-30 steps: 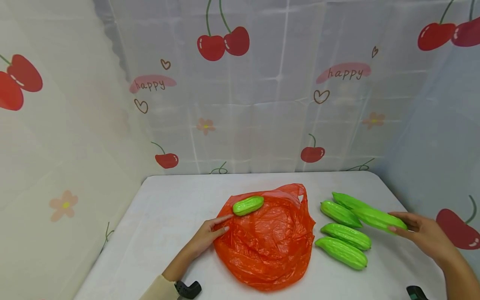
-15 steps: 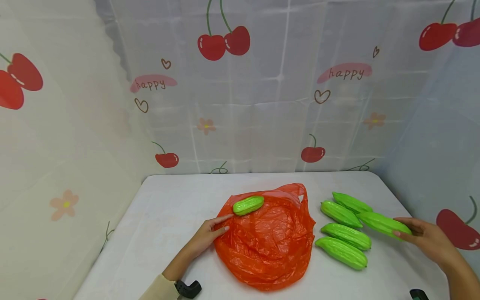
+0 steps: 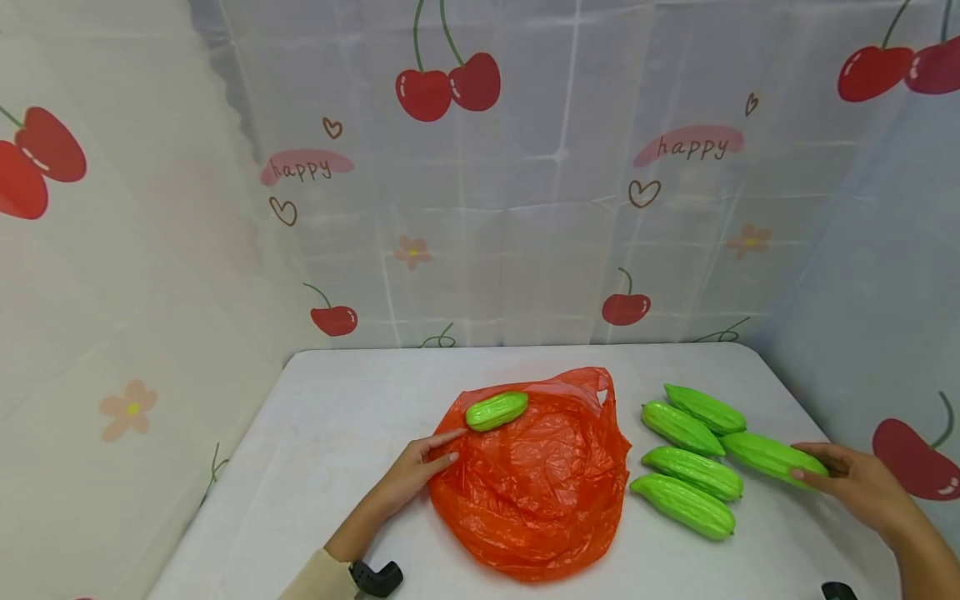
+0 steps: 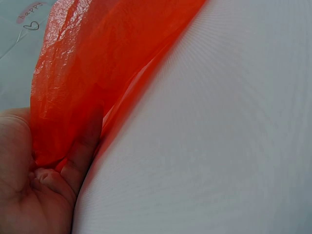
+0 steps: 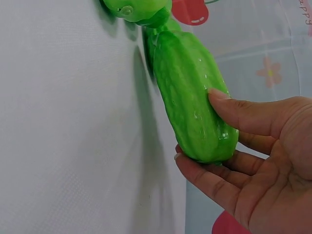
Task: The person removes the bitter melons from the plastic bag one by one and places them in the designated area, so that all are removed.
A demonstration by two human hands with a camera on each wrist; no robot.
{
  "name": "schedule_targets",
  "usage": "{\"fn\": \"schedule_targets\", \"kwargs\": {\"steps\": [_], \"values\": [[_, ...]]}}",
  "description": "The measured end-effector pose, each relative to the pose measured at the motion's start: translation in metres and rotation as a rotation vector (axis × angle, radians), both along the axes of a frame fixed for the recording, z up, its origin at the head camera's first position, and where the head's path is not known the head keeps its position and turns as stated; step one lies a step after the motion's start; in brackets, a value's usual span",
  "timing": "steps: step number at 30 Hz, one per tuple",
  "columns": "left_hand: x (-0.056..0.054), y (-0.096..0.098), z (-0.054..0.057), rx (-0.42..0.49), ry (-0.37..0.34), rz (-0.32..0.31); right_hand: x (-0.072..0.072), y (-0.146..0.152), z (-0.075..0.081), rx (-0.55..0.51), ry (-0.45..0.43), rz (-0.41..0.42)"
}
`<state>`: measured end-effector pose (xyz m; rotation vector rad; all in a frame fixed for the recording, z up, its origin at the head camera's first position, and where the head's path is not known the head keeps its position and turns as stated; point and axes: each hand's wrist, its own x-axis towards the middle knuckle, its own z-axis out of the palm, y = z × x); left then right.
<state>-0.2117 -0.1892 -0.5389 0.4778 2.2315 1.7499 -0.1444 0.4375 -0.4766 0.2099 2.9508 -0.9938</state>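
Observation:
My right hand [image 3: 862,483] holds the near right end of a bright green, ridged bitter melon [image 3: 768,457], thumb on one side and fingers on the other. In the right wrist view this bitter melon [image 5: 192,97] slants away from the hand, a shadow beside it on the table. My left hand [image 3: 411,475] is at the left edge of a crumpled red plastic bag [image 3: 536,500]. The left wrist view has the bag [image 4: 92,63] tucked between thumb and fingers of that hand [image 4: 44,195]. Another bitter melon [image 3: 497,411] lies on the bag's top left part.
Several more bitter melons lie right of the bag, such as the front one [image 3: 684,506] and the back one [image 3: 703,408]. All is on a white table [image 3: 360,392]. A cherry-print curtain [image 3: 525,208] stands behind and at both sides.
My right hand has drawn its bitter melon to the right and slightly toward me, off the back one it overlapped. The left hand and the bag have stayed in place.

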Motion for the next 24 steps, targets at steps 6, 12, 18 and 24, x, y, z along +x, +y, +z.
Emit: {"fn": "schedule_targets", "kwargs": {"steps": [6, 12, 18, 24], "values": [[0.0, 0.0, 0.0, -0.005, 0.002, 0.001, -0.001, -0.001, -0.004, -0.01, -0.007, -0.002], [0.0, 0.0, 0.001, -0.007, 0.01, 0.005, -0.002, 0.002, -0.007, -0.036, -0.017, -0.008], [0.0, -0.001, -0.002, 0.002, 0.0, 0.0, -0.003, 0.007, -0.013, -0.071, -0.036, -0.028], [-0.001, -0.001, -0.001, -0.003, 0.004, 0.002, -0.005, 0.012, -0.019, -0.103, -0.08, -0.031]]}}
